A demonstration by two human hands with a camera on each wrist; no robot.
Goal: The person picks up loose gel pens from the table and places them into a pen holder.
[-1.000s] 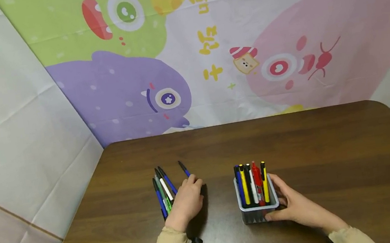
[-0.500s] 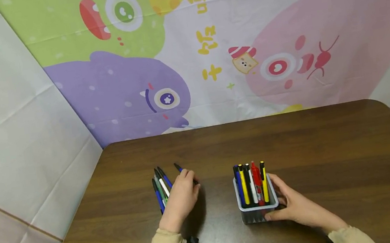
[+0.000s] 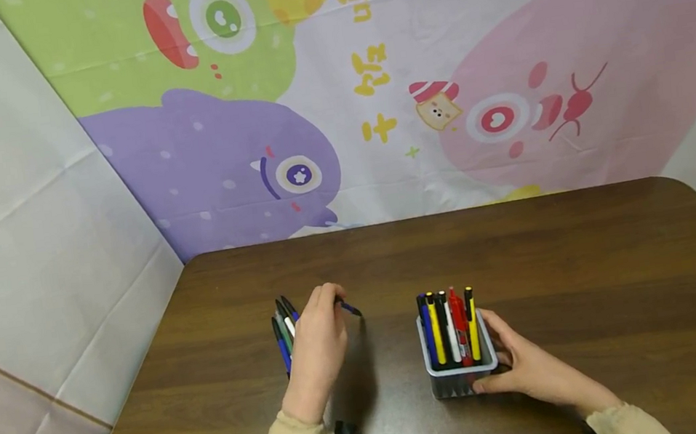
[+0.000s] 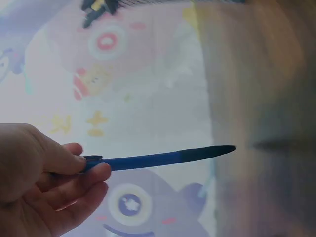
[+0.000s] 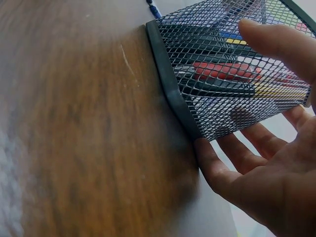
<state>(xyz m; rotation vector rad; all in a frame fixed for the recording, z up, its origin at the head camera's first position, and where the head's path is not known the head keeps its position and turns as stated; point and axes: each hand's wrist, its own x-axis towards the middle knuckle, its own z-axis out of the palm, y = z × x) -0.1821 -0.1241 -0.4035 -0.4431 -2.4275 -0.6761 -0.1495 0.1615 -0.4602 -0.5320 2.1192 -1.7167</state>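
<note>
My left hand (image 3: 316, 338) is raised slightly over the table's left half. It pinches a blue pen with a dark tip (image 4: 143, 162) near its clip end between thumb and fingers, and the dark end points away from the hand. Just left of that hand lies a small group of pens (image 3: 283, 343), partly covered by the hand and forearm. My right hand (image 3: 529, 367) grips a square mesh pen holder (image 3: 462, 382) from its right side, thumb at the front and fingers behind. Upright in it stand several pens and markers, among them a red marker (image 3: 460, 327) and yellow ones.
The brown wooden table (image 3: 558, 255) reaches back to a cloth backdrop (image 3: 383, 183) with cartoon figures. A white panel (image 3: 52, 175) stands along the left side. Dark devices sit at both wrists.
The blue pen has come up off the table in my left hand and turned so its dark end points right. That hand moved slightly back. The right hand and pen holder stayed put.
</note>
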